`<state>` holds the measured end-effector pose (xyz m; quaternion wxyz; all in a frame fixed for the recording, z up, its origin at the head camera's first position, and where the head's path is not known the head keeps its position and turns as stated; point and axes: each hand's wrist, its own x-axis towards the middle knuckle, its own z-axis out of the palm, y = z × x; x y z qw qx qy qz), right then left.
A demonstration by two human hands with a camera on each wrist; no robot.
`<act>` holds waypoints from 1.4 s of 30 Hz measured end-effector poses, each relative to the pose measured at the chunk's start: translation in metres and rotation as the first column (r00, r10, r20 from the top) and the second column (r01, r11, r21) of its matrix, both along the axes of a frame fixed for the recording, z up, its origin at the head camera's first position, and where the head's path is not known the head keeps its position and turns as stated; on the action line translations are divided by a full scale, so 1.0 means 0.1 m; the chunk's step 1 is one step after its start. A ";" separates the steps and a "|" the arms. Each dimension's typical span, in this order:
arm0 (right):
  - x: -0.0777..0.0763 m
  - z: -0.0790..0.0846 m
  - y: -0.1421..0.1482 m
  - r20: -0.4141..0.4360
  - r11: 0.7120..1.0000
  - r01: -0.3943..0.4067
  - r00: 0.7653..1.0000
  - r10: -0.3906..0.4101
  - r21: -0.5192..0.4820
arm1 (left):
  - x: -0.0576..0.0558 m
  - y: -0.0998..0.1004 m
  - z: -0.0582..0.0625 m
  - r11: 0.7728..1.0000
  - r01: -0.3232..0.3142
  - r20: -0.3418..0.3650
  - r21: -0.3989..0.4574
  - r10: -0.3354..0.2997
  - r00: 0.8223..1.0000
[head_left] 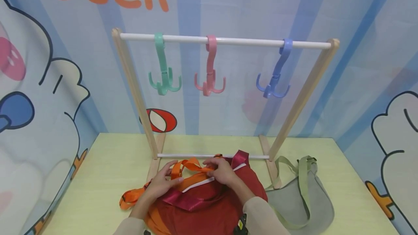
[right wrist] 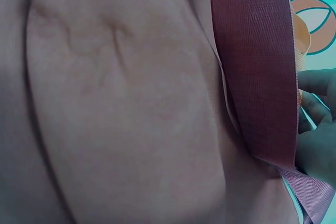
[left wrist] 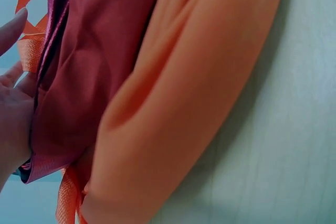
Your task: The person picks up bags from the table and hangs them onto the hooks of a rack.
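A dark red bag (head_left: pixel 209 217) and an orange bag (head_left: pixel 153 220) lie together at the table's front. The orange bag's strap (head_left: pixel 192 164) stands up in a loop by a white zip. At the loop's left end my left hand (head_left: pixel 160 183) has its thumb spread from its fingers; the left wrist view shows the orange strap (left wrist: pixel 30 51) beside them. My right hand (head_left: pixel 223 172) pinches the loop's right end between thumb and fingers. The red bag's wide strap (right wrist: pixel 257 72) partly covers that hand in the right wrist view.
Behind the bags stands a wooden rack with a white rail (head_left: pixel 241 41). A green hook (head_left: pixel 164 79), a pink hook (head_left: pixel 209 79) and a blue hook (head_left: pixel 274 79) hang from it. A grey-green bag (head_left: pixel 294 206) lies at the right, against the rack's foot.
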<state>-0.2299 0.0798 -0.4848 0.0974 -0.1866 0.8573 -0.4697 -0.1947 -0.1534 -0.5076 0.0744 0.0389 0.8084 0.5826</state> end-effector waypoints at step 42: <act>0.02 -0.02 0.04 -0.015 0.996 -0.085 0.996 0.085 0.041 | 0.07 0.01 0.02 0.999 0.003 -0.043 0.034 -0.001 0.999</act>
